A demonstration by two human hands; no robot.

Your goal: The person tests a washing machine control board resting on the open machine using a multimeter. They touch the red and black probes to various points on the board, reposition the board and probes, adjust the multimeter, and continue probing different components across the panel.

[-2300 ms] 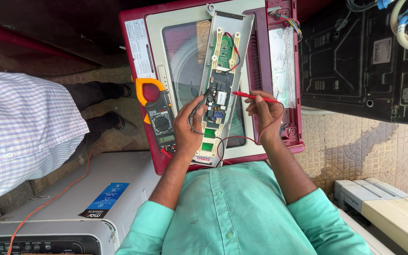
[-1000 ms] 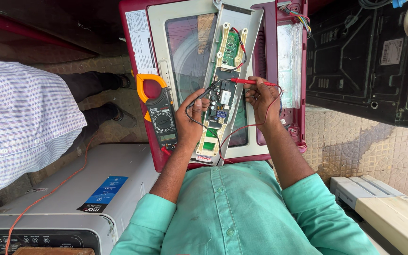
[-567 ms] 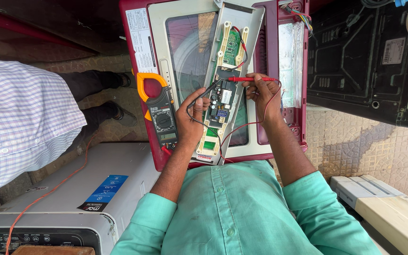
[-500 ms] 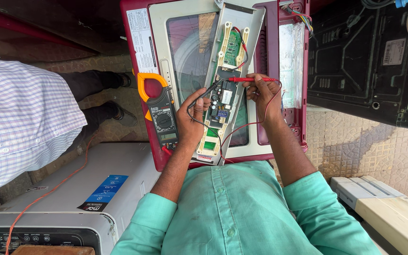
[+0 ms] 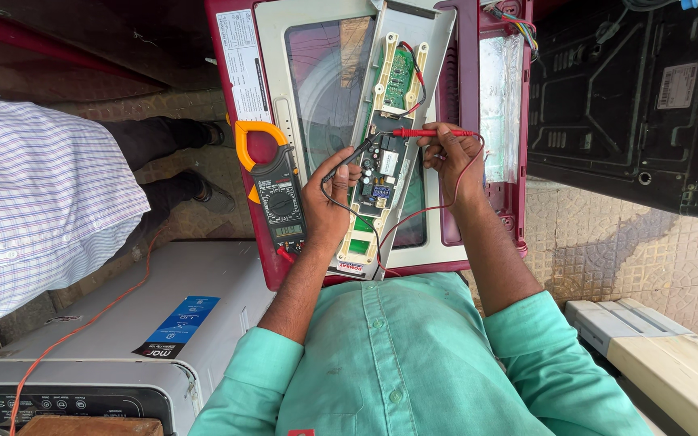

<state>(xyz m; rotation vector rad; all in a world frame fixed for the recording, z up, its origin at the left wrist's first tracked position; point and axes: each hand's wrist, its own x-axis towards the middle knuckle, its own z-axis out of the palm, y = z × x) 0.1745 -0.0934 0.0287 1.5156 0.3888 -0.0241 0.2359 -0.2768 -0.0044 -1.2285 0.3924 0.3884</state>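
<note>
A grey control panel with exposed circuit boards is seen lying on the glass lid of a maroon washing machine. A black test probe is pinched between the closed fingers of the left hand, its tip set against the panel. A red test probe is clamped in the fingers of the right hand, its tip on the board. An orange clamp meter rests just beside the left hand.

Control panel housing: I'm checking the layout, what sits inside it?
Inside the control panel housing: a green circuit board above, a darker board below. The left hand covers part of the lower edge.
</note>
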